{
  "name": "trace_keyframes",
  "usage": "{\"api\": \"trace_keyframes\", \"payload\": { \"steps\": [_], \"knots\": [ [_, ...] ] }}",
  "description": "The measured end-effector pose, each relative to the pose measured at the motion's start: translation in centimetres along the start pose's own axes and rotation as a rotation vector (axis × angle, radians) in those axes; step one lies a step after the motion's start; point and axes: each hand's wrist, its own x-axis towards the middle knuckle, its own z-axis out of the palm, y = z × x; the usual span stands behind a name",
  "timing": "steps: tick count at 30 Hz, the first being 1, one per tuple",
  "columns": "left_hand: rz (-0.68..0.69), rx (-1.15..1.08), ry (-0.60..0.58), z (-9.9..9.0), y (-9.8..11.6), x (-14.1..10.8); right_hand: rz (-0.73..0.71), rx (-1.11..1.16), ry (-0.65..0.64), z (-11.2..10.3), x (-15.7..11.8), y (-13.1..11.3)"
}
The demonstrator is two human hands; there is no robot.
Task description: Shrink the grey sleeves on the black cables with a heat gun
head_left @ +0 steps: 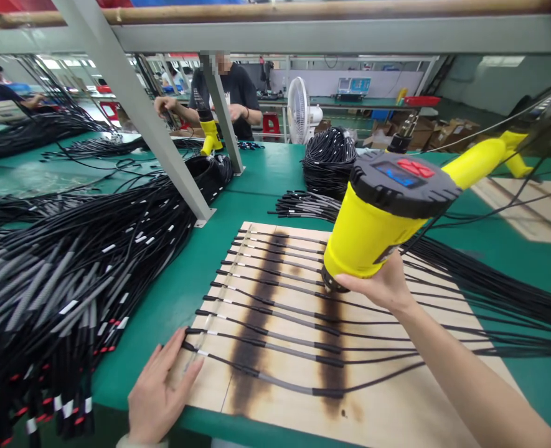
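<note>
My right hand point(387, 283) grips a yellow heat gun point(366, 233) with a dark grey cap and a small display. Its nozzle points down over the upper middle of a light wooden board point(298, 414). Several thin black cables with grey sleeve sections point(279, 341) lie side by side across that board, their tips along a strip at its left edge. Two dark scorch bands run under them. At the lower left corner, my left hand point(158, 392) rests with fingers stretched and thumb apart, its fingertips by the nearest cable ends. Whether it presses on them is unclear.
A large heap of black cables point(130, 249) covers the left side of the green table point(256, 180). Behind the board lie a coiled cable bundle point(329, 155) and a metal post point(139, 112). Across the table, a person point(244, 93) works near another yellow heat gun point(211, 138) and a fan point(298, 112).
</note>
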Motion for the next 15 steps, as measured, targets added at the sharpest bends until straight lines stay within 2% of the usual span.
{"api": "trace_keyframes", "payload": {
  "steps": [4,8,10,15],
  "knots": [
    [-0.01,0.003,0.0,0.0,0.0,0.0,-0.059,0.012,0.06,0.2,0.9,0.3],
    [0.026,0.003,0.009,0.0,-0.1,0.0,0.008,0.077,-0.054,0.0,-0.1,0.1],
    [0.037,0.01,0.006,0.0,-0.1,-0.1,0.03,0.062,-0.066,-0.1,-0.5,-0.2],
    [0.029,0.033,0.015,-0.1,0.1,0.0,-0.07,0.002,0.059,0.0,0.7,0.0]
  ]
}}
